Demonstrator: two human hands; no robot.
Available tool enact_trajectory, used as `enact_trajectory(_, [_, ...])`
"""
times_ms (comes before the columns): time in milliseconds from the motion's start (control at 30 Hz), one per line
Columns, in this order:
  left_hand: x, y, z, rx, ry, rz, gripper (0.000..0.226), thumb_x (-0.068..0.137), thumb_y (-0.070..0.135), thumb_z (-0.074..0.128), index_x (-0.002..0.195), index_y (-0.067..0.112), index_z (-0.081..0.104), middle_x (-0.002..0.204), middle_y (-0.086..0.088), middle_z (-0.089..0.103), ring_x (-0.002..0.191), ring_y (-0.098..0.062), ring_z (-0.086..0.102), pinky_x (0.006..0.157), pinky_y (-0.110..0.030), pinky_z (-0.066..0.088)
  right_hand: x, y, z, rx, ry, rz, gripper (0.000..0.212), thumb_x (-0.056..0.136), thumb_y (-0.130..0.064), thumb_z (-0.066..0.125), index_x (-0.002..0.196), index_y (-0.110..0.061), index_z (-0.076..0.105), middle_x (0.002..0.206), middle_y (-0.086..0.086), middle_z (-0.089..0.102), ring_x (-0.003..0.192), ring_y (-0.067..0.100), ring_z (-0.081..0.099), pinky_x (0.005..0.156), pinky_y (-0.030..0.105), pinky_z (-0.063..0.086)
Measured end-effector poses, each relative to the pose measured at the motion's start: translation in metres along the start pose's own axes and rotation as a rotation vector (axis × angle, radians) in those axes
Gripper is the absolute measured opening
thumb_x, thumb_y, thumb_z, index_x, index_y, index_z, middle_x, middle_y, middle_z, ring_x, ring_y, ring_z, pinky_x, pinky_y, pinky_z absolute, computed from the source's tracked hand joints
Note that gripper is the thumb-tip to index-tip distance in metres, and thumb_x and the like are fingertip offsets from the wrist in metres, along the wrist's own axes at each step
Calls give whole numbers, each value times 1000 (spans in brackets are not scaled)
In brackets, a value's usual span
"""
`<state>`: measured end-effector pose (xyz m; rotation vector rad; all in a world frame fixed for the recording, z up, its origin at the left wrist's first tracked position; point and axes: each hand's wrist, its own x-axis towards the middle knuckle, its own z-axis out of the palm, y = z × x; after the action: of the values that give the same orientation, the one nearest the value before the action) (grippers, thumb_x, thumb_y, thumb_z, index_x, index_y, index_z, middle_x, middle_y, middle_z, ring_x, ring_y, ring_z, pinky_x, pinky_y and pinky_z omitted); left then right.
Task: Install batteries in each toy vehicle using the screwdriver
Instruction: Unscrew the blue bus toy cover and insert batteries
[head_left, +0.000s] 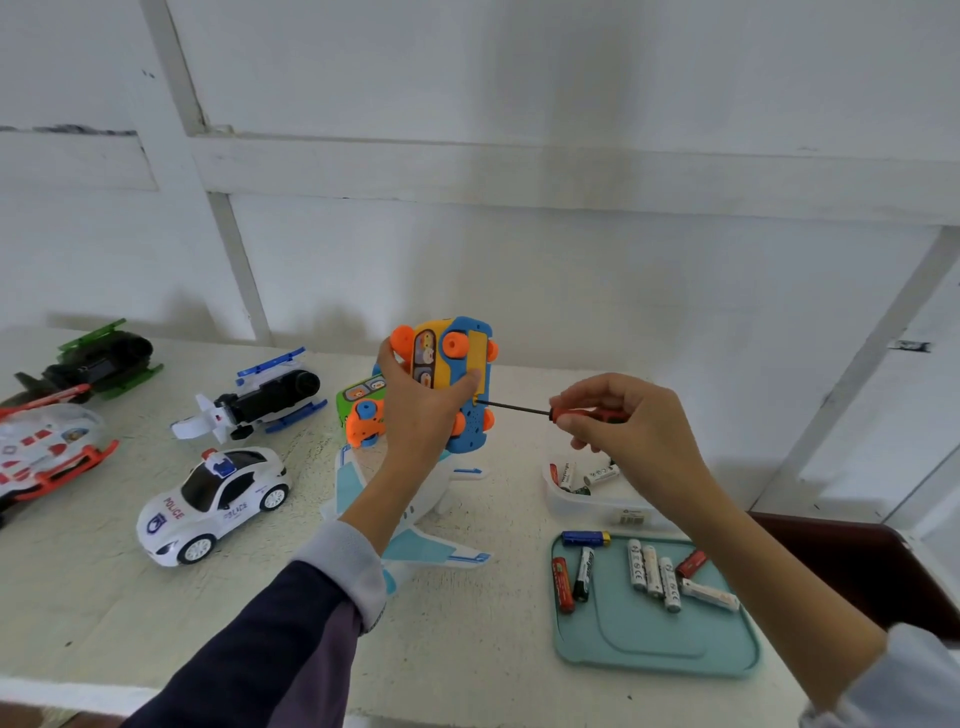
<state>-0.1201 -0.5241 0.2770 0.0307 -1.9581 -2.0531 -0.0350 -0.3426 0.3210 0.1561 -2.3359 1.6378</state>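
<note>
Above the counter (156, 613), left hand (415, 410) gripped the blue and yellow toy bus (457, 384) underside-out by its sides (looked light, rigid, smooth plastic), while right hand (618, 421) pinched the thin screwdriver (524, 409) at its red handle, tip at the yellow battery cover (479, 364).

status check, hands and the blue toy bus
Left hand grips blue toy bus, underside out. Right hand pinches screwdriver, tip at yellow battery cover. Nothing in the way.

Bright even daylight, soft shadows on the wall (519, 260), wide-angle bending at edges, slightly soft focus throughout
</note>
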Motion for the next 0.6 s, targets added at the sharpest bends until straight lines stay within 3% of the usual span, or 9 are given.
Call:
enact_trajectory(67, [1, -1, 2, 31, 5, 13, 82, 70, 22, 83, 131, 28, 30, 111, 0, 64, 98, -22, 67, 86, -52, 55, 1, -3, 2, 1, 26, 7, 14, 76, 1, 71, 85, -8, 65, 93, -3, 70, 61, 13, 65, 57, 16, 49])
enact_trajectory(133, [1, -2, 4, 58, 3, 14, 92, 68, 27, 83, 140, 23, 26, 111, 2, 63, 98, -21, 67, 87, -50, 55, 3, -6, 1, 43, 25, 31, 16, 76, 8, 66, 77, -7, 61, 96, 2, 66, 61, 16, 65, 57, 18, 48])
enact_trajectory(233, [-1, -1, 5, 87, 16, 18, 97, 65, 32, 82, 143, 22, 24, 111, 0, 63, 98, -23, 66, 87, -50, 55, 6, -10, -3, 38, 4, 58, 23, 76, 15, 56, 75, -7, 57, 83, 7, 65, 62, 15, 65, 60, 24, 47])
enact_trajectory(367, [-1, 1, 6, 116, 15, 21, 100, 63, 36, 80, 144, 21, 23, 112, -1, 62, 98, -22, 66, 88, -47, 55, 7, -13, -8, 10, -33, 14, 18, 80, 9, 61, 84, -7, 61, 76, 11, 67, 56, 6, 64, 57, 17, 49])
enact_trajectory(467, [-1, -1, 5, 145, 25, 22, 95, 69, 29, 82, 143, 21, 23, 111, 0, 62, 98, -22, 65, 89, -46, 54, 7, -11, -8, 24, 87, -69, 19, 81, 1, 66, 97, -9, 62, 80, 6, 67, 57, 9, 64, 55, 16, 51])
enact_trajectory(600, [0, -1, 5, 155, 35, 17, 89, 74, 23, 80, 143, 21, 23, 115, -4, 63, 99, -25, 65, 88, -49, 54, 4, 0, -2, -160, 165, -147, 16, 90, -10, 59, 102, -16, 49, 89, -1, 57, 64, 10, 57, 57, 13, 47])
